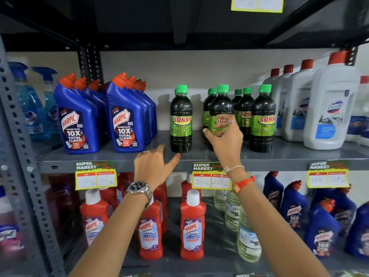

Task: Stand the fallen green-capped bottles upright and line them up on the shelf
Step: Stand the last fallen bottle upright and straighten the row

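- Forearms filled the bottom of my view, the left one wearing a wristwatch [139, 189] and the right one a red band [242, 183] and a white thread.
- My left hand [152, 165] hovered at the front edge of the grey shelf [119, 158], fingers loosely spread, thumb pointing toward the base of the leftmost green-capped bottle [181, 118]; it held nothing.
- My right hand [223, 136] was wrapped around the label area of the second front bottle [220, 105], thumb on its left side and fingers curled across the front. The bottle stood upright, and whether its base was fully down I could not tell, as the hand hid it.
- I counted 3 bottles in the front row, the third [263, 118] at the right beside the white Domex bottles [331, 104], and green caps of at least 3 more behind them.
- None of the green-capped bottles lay on its side, so I judged the standing-up part essentially done.
- What seemed left was the lining up: the leftmost bottle stood well apart from the others, with a wider gap than between the rest.
- Blue Harpic bottles [124, 116] stood to the left, apart from the group.
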A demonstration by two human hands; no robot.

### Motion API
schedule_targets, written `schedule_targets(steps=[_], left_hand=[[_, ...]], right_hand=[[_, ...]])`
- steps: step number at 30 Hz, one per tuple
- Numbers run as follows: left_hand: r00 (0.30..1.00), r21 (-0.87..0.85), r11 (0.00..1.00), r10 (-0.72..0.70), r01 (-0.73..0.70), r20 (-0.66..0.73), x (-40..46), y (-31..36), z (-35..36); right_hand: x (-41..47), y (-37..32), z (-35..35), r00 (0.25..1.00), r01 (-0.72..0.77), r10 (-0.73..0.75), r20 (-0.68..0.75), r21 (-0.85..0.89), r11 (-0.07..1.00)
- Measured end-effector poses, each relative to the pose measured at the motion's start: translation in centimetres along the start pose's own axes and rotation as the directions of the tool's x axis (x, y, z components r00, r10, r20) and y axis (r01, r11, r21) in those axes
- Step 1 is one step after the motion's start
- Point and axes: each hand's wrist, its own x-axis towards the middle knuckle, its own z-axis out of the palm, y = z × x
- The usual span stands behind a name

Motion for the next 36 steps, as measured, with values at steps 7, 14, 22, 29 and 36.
schedule_targets(steps=[7, 14, 22, 29, 36], left_hand=[[0.952, -0.471, 0.845, -0.130, 0.252, 0.276, 4.8, 2.1, -0.1], [0.884, -0.647, 0.622, -0.172, 0.440, 0.435, 6.2, 2.1, 1.4], [0.886, -0.627, 0.640, -0.212, 0.444, 0.412, 6.3, 2.0, 1.8], [0.879, -0.636, 0.622, -0.209, 0.458, 0.429, 6.3, 2.0, 1.6], [0.877, -0.631, 0.625, -0.209, 0.460, 0.432, 6.2, 1.9, 1.6]], right_hand=[[2.1, 2.8, -2.0, 0.998, -0.038, 0.048, 0.041, -0.224, 0.974], [2.9, 4.0, -2.5, 0.898, -0.219, 0.258, 0.356, -0.147, 0.965], [3.2, 4.0, -2.0, 0.915, -0.189, 0.238, 0.325, -0.175, 0.966], [3.4, 4.1, -1.5, 0.924, -0.171, 0.222, 0.312, -0.182, 0.968], [2.8, 4.2, -1.6, 0.952, -0.111, 0.157, 0.263, -0.182, 0.977]])
